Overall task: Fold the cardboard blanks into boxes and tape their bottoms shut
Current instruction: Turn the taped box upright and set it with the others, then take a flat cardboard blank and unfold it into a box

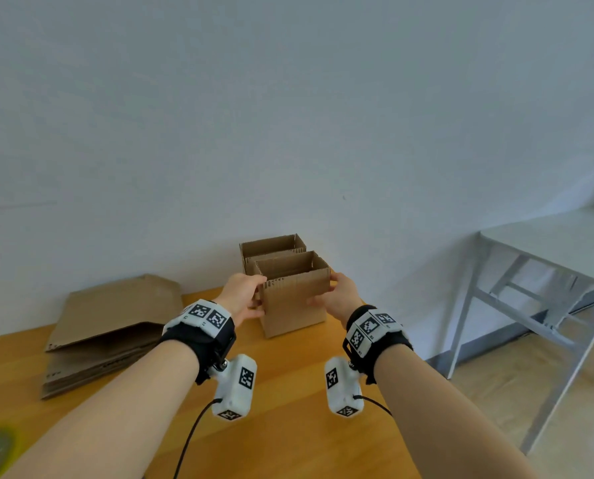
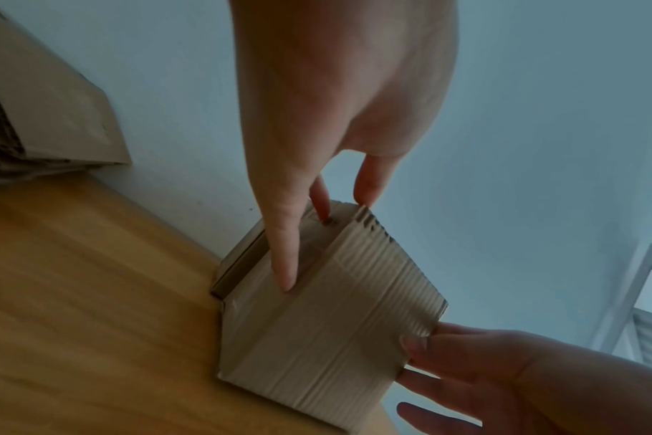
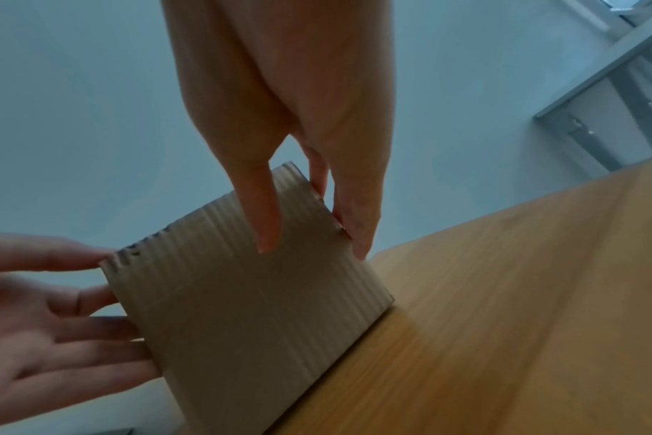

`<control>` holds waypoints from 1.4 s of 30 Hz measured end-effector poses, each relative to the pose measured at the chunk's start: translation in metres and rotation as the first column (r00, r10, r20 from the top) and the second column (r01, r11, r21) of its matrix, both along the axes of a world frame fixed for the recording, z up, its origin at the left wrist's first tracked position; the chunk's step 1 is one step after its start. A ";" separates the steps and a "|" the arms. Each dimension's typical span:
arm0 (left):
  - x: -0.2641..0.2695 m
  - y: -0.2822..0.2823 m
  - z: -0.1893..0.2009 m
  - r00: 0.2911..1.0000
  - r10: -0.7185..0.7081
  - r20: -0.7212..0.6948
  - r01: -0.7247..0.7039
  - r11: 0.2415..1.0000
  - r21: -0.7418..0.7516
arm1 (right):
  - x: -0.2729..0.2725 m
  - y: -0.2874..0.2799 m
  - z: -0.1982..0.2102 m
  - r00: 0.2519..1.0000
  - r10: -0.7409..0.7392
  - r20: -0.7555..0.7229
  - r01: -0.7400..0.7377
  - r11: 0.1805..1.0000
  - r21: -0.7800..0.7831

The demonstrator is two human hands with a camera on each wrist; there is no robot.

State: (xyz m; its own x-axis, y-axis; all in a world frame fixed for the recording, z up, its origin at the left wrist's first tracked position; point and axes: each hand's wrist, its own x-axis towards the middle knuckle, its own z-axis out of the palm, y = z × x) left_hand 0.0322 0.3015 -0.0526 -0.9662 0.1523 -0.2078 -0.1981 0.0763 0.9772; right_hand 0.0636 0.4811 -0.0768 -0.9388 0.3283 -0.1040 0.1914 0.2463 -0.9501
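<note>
Left grip (image 1: 243,295), right grip (image 1: 340,297) clasp box (image 1: 295,305); only head view shows its open top.

No readable words, numbers or brands are showing anywhere. The cardboard box (image 1: 293,305) is showing plain faces; black-and-white square code markers (image 1: 216,319) are sitting on the wrist bands (image 1: 188,340), lower centre.

Rear box (image 1: 271,244) — mostly behind front box (image 1: 293,304)
</note>
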 end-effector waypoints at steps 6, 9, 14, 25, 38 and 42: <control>-0.005 0.001 -0.004 0.999 0.012 -0.051 -0.014 0.999 -0.030 | -0.006 0.001 0.004 0.997 0.069 0.029 -0.070 0.997 0.044; 0.001 -0.003 -0.002 0.996 -0.003 -0.093 -0.006 0.995 -0.104 | -0.001 0.004 0.010 0.997 0.073 0.031 -0.076 0.992 0.102; 0.006 -0.036 0.014 0.954 -0.122 -0.275 -0.016 0.892 -0.452 | 0.015 -0.005 0.034 0.996 0.086 -0.002 -0.083 0.968 0.236; 0.045 -0.147 0.063 0.877 -0.111 -0.468 -0.198 0.803 -0.562 | 0.032 -0.098 0.092 0.956 0.256 -0.140 -0.169 0.879 0.447; 0.055 -0.272 0.033 0.925 0.071 -0.373 -0.313 0.700 -0.642 | -0.006 -0.221 0.049 0.919 0.384 0.095 -0.382 0.800 0.462; 0.042 -0.292 0.015 0.943 0.142 -0.300 -0.311 0.693 -0.651 | -0.021 -0.235 0.032 0.911 0.373 0.177 -0.412 0.793 0.448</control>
State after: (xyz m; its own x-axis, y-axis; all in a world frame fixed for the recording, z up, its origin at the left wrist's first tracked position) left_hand 0.0744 0.0094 -0.0375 -0.9829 -0.1784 0.0456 -0.0979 0.7158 0.6914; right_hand 0.0425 0.2464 -0.0451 -0.9932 -0.0399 -0.1097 0.0470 0.7239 -0.6883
